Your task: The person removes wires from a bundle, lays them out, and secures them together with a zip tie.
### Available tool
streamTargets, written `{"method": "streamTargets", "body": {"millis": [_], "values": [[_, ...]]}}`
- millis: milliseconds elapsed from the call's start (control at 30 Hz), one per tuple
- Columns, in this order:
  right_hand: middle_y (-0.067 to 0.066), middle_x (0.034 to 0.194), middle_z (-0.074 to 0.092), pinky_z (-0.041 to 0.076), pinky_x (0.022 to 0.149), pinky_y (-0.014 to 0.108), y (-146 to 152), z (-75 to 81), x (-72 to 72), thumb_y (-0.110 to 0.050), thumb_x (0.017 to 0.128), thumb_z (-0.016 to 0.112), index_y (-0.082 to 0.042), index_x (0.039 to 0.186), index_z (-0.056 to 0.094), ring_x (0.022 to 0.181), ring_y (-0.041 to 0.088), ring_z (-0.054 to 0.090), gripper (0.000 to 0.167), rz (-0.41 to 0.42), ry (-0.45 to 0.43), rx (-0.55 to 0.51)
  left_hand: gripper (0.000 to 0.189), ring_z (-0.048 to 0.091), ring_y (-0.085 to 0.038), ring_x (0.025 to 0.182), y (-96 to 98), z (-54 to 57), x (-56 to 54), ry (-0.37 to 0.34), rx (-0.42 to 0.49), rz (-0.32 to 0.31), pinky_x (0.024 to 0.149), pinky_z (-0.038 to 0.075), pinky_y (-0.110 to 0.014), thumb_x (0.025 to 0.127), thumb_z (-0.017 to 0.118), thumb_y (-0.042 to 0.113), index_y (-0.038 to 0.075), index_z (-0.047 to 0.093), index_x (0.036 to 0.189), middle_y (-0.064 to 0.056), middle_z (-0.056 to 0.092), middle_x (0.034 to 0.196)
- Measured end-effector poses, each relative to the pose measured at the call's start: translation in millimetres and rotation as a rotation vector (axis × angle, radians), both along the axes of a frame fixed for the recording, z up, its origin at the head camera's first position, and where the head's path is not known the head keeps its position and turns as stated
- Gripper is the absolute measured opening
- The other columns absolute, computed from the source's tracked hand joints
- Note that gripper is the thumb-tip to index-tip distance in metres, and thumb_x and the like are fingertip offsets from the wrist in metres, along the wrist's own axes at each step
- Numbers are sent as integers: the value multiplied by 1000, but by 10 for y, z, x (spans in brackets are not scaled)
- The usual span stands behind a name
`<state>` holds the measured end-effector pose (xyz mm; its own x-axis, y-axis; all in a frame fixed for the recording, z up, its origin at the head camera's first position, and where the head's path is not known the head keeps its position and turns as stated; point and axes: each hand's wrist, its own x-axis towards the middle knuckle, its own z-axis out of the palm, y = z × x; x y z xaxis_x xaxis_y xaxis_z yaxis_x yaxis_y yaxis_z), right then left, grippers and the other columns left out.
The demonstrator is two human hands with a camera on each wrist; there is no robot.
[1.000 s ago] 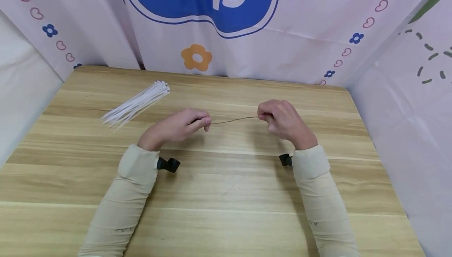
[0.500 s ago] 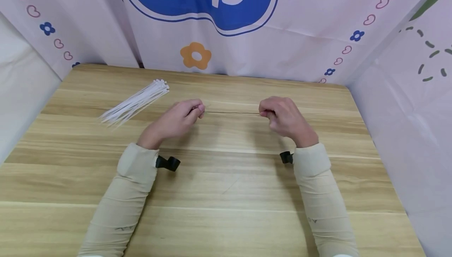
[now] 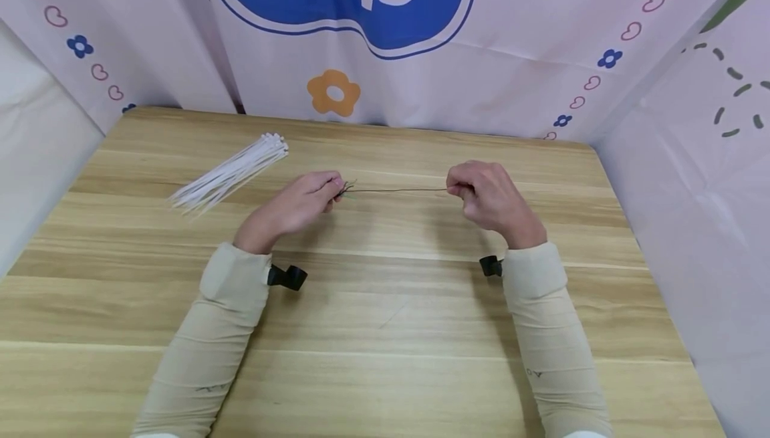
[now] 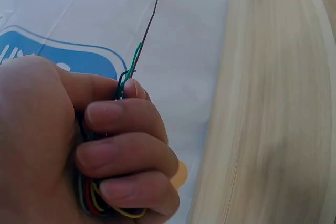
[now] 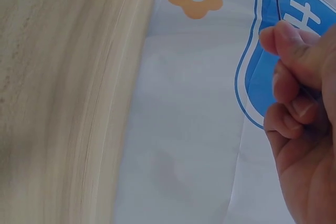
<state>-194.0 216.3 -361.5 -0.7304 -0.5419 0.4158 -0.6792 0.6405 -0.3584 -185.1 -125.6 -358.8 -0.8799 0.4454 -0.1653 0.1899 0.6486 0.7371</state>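
My left hand [image 3: 297,204] grips a small bundle of thin coloured wires [image 4: 94,200], mostly hidden in the curled fingers. In the left wrist view red, yellow, grey and black strands show at the bottom of the fist, and green and dark ends stick out past the thumb. One thin dark wire [image 3: 397,190] runs from this bundle, nearly straight, across to my right hand [image 3: 490,200]. There the thumb and forefinger pinch it, the other fingers curled. Both hands are above the wooden table [image 3: 385,358].
A bunch of white cable ties [image 3: 234,174] lies on the table to the left, beyond my left hand. Black wrist mounts [image 3: 287,277] stick out inward from both sleeves. A printed white cloth [image 3: 505,83] hangs along the table's back edge.
Both hands have moved slightly away from me and farther apart, so a longer stretch of wire shows, now straight. Loose wire ends have come into view at the left fingertips.
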Motion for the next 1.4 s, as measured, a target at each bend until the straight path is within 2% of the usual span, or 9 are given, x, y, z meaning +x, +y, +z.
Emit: {"method": "streamTargets", "body": {"millis": [133,233,367,567,833,1033,1133,1233,1400], "values": [[5,69,64,44,60,30,5,16,18,18,86,55,-9,74,66,61,15,51,32,-13,-30,7,41,48,-22,75,39,-20,11,90,-66,-21,70,42,-36,114,40,42,8,57,97,-8,55,87],[3,67,63,42,58,28,15,43,42,11,91,63,-9,76,70,58,13,49,26,-24,-69,19,38,47,-21,68,70,-28,24,180,-131,-69,65,41,-35,110,52,45,12,55,91,-5,52,78],[2,72,68,46,60,29,15,82,61,0,96,70,-8,86,77,61,12,54,14,-23,-142,41,35,44,-18,62,99,-27,41,234,-202,-116,61,38,-34,107,58,42,14,52,86,0,43,70],[6,89,77,56,72,34,-32,88,60,-2,98,70,-6,102,80,76,14,65,12,8,-251,82,34,44,-19,63,110,-35,46,226,-214,-96,61,38,-34,108,57,42,14,53,90,-1,44,72],[0,91,78,54,72,34,-138,73,84,-10,95,79,-10,93,80,76,13,65,2,69,-269,116,40,46,-20,62,98,-46,40,212,-193,-47,60,39,-33,110,50,47,12,51,90,-3,46,73],[-1,102,79,56,77,36,-205,66,141,-8,101,70,-13,105,81,83,15,67,13,13,-296,218,36,46,-19,63,95,-51,43,184,-197,-41,61,39,-34,108,55,46,13,52,95,-2,45,74],[0,99,78,55,75,39,-227,71,158,-9,102,68,-13,101,79,81,18,66,12,-37,-283,261,30,47,-19,65,88,-56,43,186,-212,-49,63,39,-34,108,55,42,13,54,100,-2,47,74],[1,94,77,53,71,41,-218,65,152,-10,101,69,-14,97,76,79,19,66,9,-96,-275,293,27,47,-19,65,89,-65,41,223,-226,-79,62,40,-34,110,54,38,12,57,105,-2,49,74],[3,93,77,52,70,41,-189,69,138,-10,100,70,-14,95,76,77,20,65,9,-146,-276,311,33,46,-17,63,92,-83,36,274,-263,-157,62,39,-33,106,63,41,9,57,105,-1,48,72]]}}
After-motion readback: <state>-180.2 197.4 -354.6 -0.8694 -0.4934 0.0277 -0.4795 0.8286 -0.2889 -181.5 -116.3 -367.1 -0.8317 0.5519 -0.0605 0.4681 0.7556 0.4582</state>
